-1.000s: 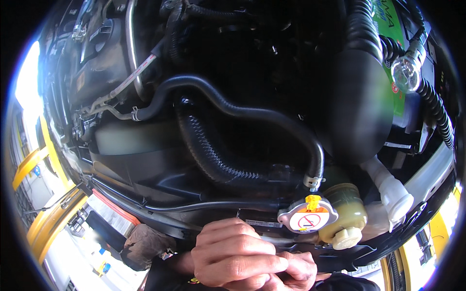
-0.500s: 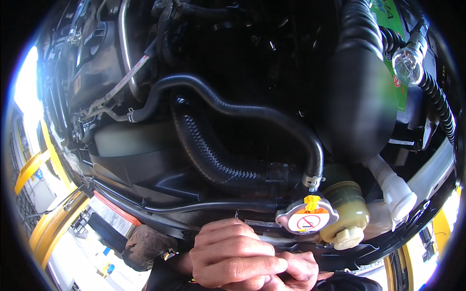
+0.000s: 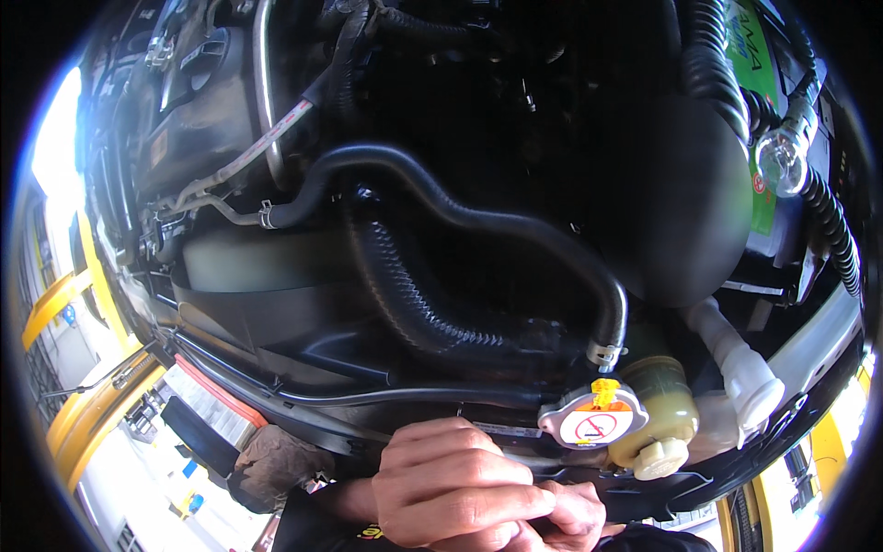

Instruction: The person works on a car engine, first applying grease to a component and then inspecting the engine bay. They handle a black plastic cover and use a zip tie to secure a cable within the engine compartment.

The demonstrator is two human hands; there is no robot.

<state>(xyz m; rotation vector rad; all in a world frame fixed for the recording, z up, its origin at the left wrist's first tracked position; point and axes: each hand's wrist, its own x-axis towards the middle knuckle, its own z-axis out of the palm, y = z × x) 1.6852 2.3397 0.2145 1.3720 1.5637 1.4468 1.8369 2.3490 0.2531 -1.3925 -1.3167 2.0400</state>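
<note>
Low in the middle, my left hand (image 3: 460, 483) is closed over my right hand (image 3: 572, 511), its curled fingers reaching across to the right. Most of the right hand's fingers are hidden under it. No tool shows in either hand. Just beyond them at the front of an open engine bay is a silver radiator cap (image 3: 593, 419) with a warning label. A thin black hose (image 3: 515, 225) ends in a clamp (image 3: 606, 354) by this cap. Next to it stands a yellowish fluid reservoir (image 3: 664, 405) with a pale cap (image 3: 659, 457).
A thick ribbed black hose (image 3: 405, 285) curves behind the hands. At right are a white filler neck (image 3: 752, 386), a clear bulb (image 3: 782, 161) on a corrugated conduit and a green-labelled battery (image 3: 763, 216). Yellow metal posts (image 3: 78, 294) and a brown cloth-like bundle (image 3: 280, 465) lie left.
The view has shifted, so the engine parts sit slightly farther right and mostly a little lower. My hands keep the same folded pose.
</note>
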